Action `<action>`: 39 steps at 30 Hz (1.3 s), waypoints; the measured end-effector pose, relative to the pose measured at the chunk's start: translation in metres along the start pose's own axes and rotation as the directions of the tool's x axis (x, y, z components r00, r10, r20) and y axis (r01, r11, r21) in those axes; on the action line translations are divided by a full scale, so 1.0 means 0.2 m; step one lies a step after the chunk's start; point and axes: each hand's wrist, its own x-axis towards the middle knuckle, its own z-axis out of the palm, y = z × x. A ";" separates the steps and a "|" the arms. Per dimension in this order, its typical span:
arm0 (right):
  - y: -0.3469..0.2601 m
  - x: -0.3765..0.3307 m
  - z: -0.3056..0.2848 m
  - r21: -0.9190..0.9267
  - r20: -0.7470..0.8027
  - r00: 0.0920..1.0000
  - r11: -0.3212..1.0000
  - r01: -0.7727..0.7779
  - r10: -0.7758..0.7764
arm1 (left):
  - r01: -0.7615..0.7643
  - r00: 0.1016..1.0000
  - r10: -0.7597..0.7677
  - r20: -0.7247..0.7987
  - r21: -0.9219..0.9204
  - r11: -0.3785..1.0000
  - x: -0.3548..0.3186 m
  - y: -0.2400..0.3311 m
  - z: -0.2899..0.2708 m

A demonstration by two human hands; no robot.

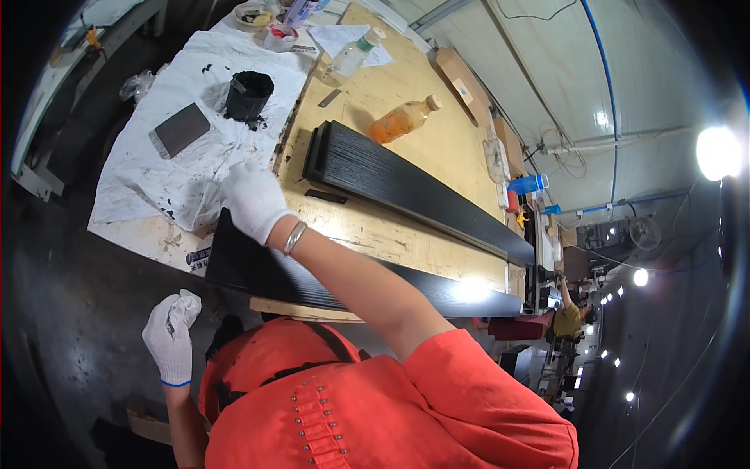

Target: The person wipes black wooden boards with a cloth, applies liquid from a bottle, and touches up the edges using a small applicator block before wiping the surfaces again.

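My right hand [256, 202], in a white glove, hovers over or rests at the left end of a long black board [262, 262]. Its fingers bend down by a white cloth [133, 195]; the tips are hard to see, so what they pinch cannot be made out. Low on the left, away from the table, my gloved left hand [168, 344] is closed around a crumpled white rag [184, 307]. Beyond the near board lies another black grooved piece [414, 187]. A black pot [250, 95] with dark smears and a flat dark grey-brown block [181, 130] sit on the cloth.
An orange drink bottle [402, 119] lies on the yellowish worktable [469, 164], near a clear bottle [355, 56] and a small flat metal strip [330, 98]. A blue bottle [527, 184] is farther right. Another person [566, 320] stands beyond the table's far right end.
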 end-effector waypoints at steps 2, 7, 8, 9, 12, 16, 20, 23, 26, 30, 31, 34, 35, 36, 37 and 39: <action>-0.03 0.00 -0.08 0.095 0.058 0.998 0.995 0.013 -0.019 | -0.100 0.994 0.099 -0.042 -0.021 0.995 0.00 0.02 0.01; -0.28 -0.15 -0.17 0.413 0.323 0.862 0.878 0.244 -0.392 | 0.086 0.996 -0.083 0.026 -0.165 0.983 -0.03 0.05 0.05; -0.25 -0.14 -0.13 0.408 0.329 0.905 0.905 0.123 -0.271 | 0.153 0.988 -0.147 0.041 -0.233 0.961 -0.05 0.06 0.06; -0.24 -0.11 -0.10 0.408 0.337 0.929 0.913 0.002 -0.152 | 0.159 0.987 -0.156 0.035 -0.227 0.961 -0.06 0.04 0.04; 0.03 -0.02 -0.08 0.124 0.073 0.987 0.981 -0.151 0.143 | 0.021 0.999 -0.020 0.029 -0.014 1.000 -0.04 0.01 0.03; 0.11 -0.02 -0.09 0.450 0.045 0.949 0.841 -0.299 0.313 | 0.012 0.999 -0.013 -0.036 -0.016 1.000 -0.02 0.11 0.02; 0.03 -0.13 -0.14 0.522 0.107 0.952 0.799 -0.298 0.286 | -0.560 0.829 0.497 0.258 0.404 0.724 0.02 0.27 0.19; -0.18 -0.18 -0.16 0.524 0.155 0.988 0.847 -0.089 0.008 | -0.414 0.860 0.131 0.493 0.523 0.745 0.03 0.28 0.34; -0.23 -0.17 -0.10 0.437 0.286 0.922 0.892 0.117 -0.262 | -0.477 0.825 0.097 0.557 0.594 0.648 0.04 0.23 0.39; -0.05 0.00 -0.09 0.142 0.114 0.993 0.990 0.002 -0.019 | -0.490 0.813 0.120 0.569 0.560 0.668 0.04 0.25 0.38; -0.05 -0.01 -0.09 0.164 0.214 0.975 0.986 0.019 -0.054 | -0.505 0.814 0.142 0.563 0.565 0.653 0.03 0.25 0.38; -0.20 -0.13 -0.13 0.422 0.160 0.915 0.863 0.277 -0.372 | -0.500 0.807 0.128 0.577 0.551 0.668 0.02 0.15 0.41; -0.24 -0.17 -0.10 0.343 0.221 0.880 0.878 0.333 -0.420 | -0.501 0.805 0.127 0.579 0.549 0.669 0.02 0.16 0.41; -0.20 -0.17 -0.07 0.343 0.224 0.880 0.879 0.331 -0.419 | -0.532 0.815 0.203 0.542 0.564 0.632 0.03 0.17 0.40; -0.15 -0.15 -0.05 0.353 0.222 0.930 0.914 0.202 -0.291 | -0.559 0.818 0.279 0.503 0.580 0.593 0.03 0.19 0.38; -0.08 -0.09 -0.10 0.228 0.171 0.983 0.973 0.032 -0.072 | -0.564 0.814 0.271 0.513 0.591 0.576 0.05 0.26 0.37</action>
